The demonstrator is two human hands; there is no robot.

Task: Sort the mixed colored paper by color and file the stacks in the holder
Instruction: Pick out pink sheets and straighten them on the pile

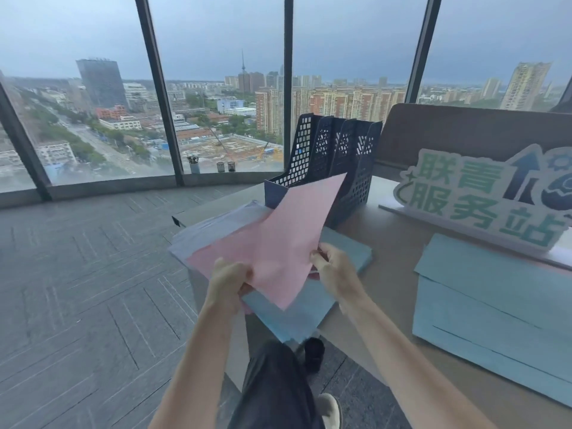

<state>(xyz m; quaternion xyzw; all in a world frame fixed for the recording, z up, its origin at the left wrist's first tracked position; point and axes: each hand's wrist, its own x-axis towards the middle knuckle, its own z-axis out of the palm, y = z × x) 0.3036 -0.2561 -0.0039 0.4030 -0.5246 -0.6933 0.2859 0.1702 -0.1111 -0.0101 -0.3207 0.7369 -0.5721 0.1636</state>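
I held a pink sheet (278, 243) with both hands. My left hand (227, 278) gripped its lower edge, and my right hand (332, 267) pinched its right side, so the sheet stood lifted and tilted above the mixed pile (216, 233) at the table (387, 243) corner. The dark blue holder (334, 159) stood just behind the sheet. A stack of blue paper (495, 320) lay on the table to my right, near a sign (483, 193).

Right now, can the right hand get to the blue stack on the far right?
Probably yes, once freed. The right hand pinches the pink sheet together with the left hand. Bare desk lies between it and the blue stack; nothing blocks.
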